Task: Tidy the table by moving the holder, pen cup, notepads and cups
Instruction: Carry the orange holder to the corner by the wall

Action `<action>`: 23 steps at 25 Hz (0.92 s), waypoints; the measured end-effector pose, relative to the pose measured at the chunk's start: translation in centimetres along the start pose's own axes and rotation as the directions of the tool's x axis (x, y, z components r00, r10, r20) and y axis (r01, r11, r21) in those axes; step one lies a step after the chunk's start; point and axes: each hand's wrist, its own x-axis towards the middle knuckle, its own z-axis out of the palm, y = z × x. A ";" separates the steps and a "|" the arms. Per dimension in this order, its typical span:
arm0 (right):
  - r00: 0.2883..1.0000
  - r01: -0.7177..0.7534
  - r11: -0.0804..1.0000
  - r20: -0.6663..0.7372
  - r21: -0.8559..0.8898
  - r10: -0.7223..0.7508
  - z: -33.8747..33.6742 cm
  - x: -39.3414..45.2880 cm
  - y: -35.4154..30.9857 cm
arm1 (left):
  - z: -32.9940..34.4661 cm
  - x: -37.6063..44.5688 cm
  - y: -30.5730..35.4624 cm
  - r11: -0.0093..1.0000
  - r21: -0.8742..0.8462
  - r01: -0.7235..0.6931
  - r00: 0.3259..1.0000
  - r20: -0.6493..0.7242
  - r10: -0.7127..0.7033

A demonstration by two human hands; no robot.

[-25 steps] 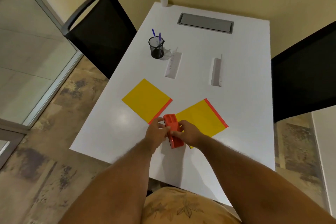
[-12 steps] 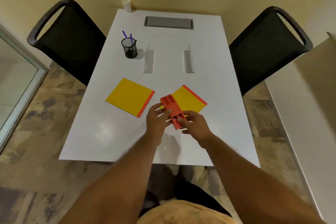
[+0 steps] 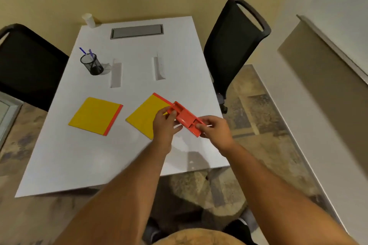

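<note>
- My left hand (image 3: pixel 164 125): fingers curled tight on the holder's far end, thumb on top.
- My right hand (image 3: pixel 216 130): fingers pinched on its near end.
- Holder (image 3: pixel 185 117): red, compartments up, held between both hands above the table (image 3: pixel 69 157), overlapping the right notepad (image 3: pixel 144 117).
- Left notepad (image 3: pixel 95 116) lies flat; pen cup (image 3: pixel 92 64) far left; cup (image 3: pixel 89 20) at far corner.

Both forearms are bare to the frame's bottom edge, with no sleeves, watch or rings visible on the left hand (image 3: pixel 165 125) or right hand (image 3: pixel 216 130). A tan patterned garment (image 3: pixel 199 237) shows below.
</note>
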 end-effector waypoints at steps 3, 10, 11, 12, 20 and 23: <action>0.996 0.019 0.997 -0.086 0.071 -0.013 -7.9 1.3 1.7 | 8.5 -1.1 -2.3 0.997 -0.052 -0.050 0.998 -0.041 0.048; 0.984 0.059 0.992 -0.172 0.110 -0.040 -28.1 4.6 1.0 | 27.8 -5.4 -5.8 0.992 -0.112 -0.050 0.997 -0.060 0.044; 0.984 0.065 0.992 -0.170 0.107 -0.046 -29.7 5.2 0.5 | 29.4 -5.3 -5.5 0.994 -0.087 -0.058 0.997 -0.054 0.054; 0.984 0.068 0.991 -0.174 0.115 -0.047 -31.0 5.9 -0.1 | 30.9 -5.1 -5.2 0.996 -0.071 -0.062 0.997 -0.051 0.059; 0.982 0.164 0.984 -0.083 -0.065 -0.169 -39.3 15.0 -4.0 | 41.9 0.5 -3.1 0.985 -0.117 -0.127 0.987 -0.111 0.114; 0.963 0.255 0.947 -0.040 -0.195 -0.267 -41.0 20.7 -6.3 | 45.5 5.3 -0.7 0.966 -0.181 -0.184 0.977 -0.141 0.160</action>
